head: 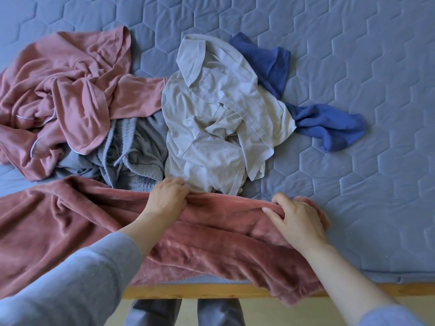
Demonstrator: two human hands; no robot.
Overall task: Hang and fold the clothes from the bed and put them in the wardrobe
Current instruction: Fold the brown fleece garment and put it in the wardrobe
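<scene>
A fuzzy pink garment (70, 227) lies spread across the near edge of the bed, partly hanging over the frame. My left hand (167, 198) pinches its far edge near the middle. My right hand (294, 220) grips the same edge at the garment's right end. Behind it lies a pile: a thin pink garment (70, 90) at the left, grey ribbed shorts with a drawstring (131, 149) in the middle, a crumpled light grey shirt (216, 114), and a dark blue garment (329, 128) partly under the shirt.
The bed has a blue quilted cover (353, 67) with a hexagon pattern, bare on its right half. A wooden bed frame edge (188, 291) runs along the bottom. My legs and the yellowish floor (282, 311) show below it. No wardrobe is in view.
</scene>
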